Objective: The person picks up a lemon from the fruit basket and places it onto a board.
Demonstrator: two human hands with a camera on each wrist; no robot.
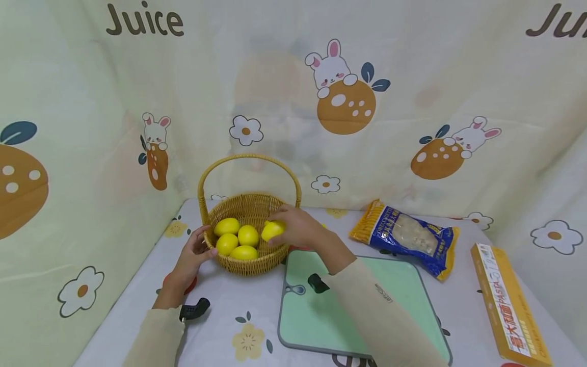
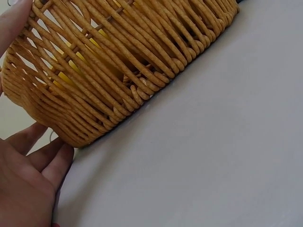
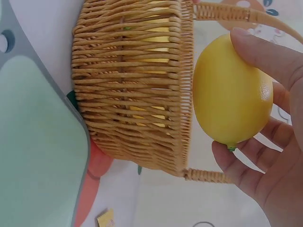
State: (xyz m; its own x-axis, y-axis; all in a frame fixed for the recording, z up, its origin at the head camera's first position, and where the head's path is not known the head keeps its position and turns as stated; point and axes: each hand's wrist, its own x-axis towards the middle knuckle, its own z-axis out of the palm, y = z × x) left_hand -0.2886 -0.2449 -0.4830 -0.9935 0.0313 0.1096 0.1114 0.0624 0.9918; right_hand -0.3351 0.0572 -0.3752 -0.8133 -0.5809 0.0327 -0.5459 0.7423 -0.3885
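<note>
A wicker basket (image 1: pixel 249 267) with a tall arched handle stands on the table and holds several yellow lemons (image 1: pixel 248 236). My left hand (image 1: pixel 194 260) grips its left side, thumb at the rim; in the left wrist view, fingertips (image 2: pixel 59 163) touch the wicker wall (image 2: pixel 118 56) near its base. Just inside the right part of the rim, my right hand (image 1: pixel 302 229) holds another lemon (image 1: pixel 272 230). From the right wrist, that lemon (image 3: pixel 232 90) shows whole above the rim, pinched between thumb and fingers, its small green stem end toward the fingertips.
A pale green cutting board (image 1: pixel 330 326) with a grey edge lies right of the basket, under my right forearm. Behind it is a blue and yellow food bag (image 1: pixel 408 237). A yellow pasta box (image 1: pixel 511 306) lies at the far right. Printed curtain (image 1: pixel 284 102) hangs behind the table.
</note>
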